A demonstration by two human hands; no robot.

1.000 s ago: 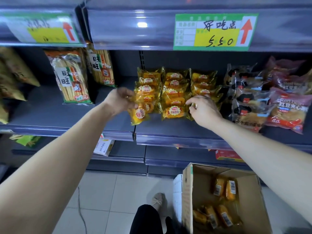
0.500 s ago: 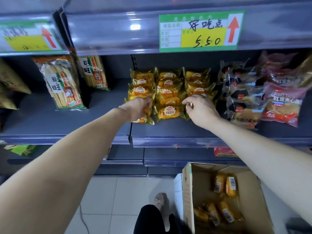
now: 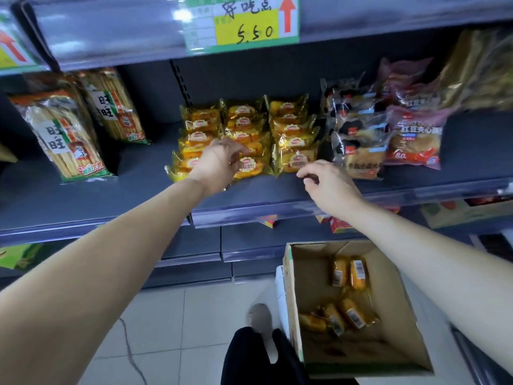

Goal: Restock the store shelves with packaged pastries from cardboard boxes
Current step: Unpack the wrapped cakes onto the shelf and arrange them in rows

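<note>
L hand is reached onto the mid shelf, back of hand toward the cam, fingers spread over the front of the yellow pastry packs. They touch the wrappers, but I can't tell whether they actually grip one. The packs stand in 3 rows front to back, approx. in the shelf's centre; the L hand covers the front of the left and mid rows. R hand hovers just in front of the right row near the shelf edge, fingers loosely curled, thumb close to the index, nothing in it. A cardboard box sits open on the floor below the R arm, w/ several more yellow packs lying loose inside, barcodes up. Left of the yellow rows are 2 bags of rice crackers; right of them, dark bread packs and pinkish red-bean packs. The price tag on the rail above reads 5.50.
</note>
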